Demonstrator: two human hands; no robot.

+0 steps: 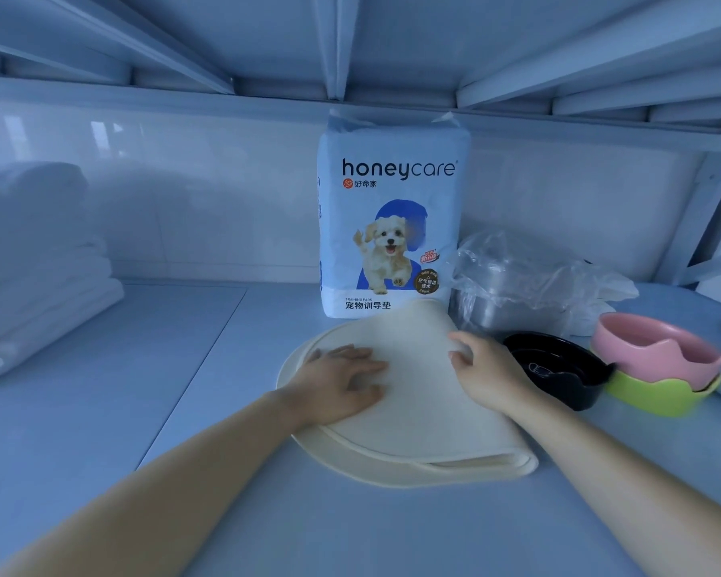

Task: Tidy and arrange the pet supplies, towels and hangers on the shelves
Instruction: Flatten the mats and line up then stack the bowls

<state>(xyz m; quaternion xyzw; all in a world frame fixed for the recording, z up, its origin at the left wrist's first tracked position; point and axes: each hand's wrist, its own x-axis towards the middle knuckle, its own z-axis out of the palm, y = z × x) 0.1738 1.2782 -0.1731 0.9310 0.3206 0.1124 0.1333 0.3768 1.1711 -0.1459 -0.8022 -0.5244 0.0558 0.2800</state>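
A cream, folded pet mat (417, 414) lies flat on the shelf board in front of me. My left hand (342, 381) presses down on its left part with the fingers spread flat. My right hand (485, 370) rests on the mat's right edge, the fingers bent over the folded flap. Behind the mat stands an upright pack of honeycare training pads (392, 226) with a puppy printed on it. A stack of folded white towels (34, 264) sits at the far left.
Right of the mat are a black pet bowl (558, 368), a pink bowl (650, 347) stacked on a green bowl (662, 393), and a metal container in a clear plastic bag (517, 285). The shelf above hangs low overhead; a wall closes the back.
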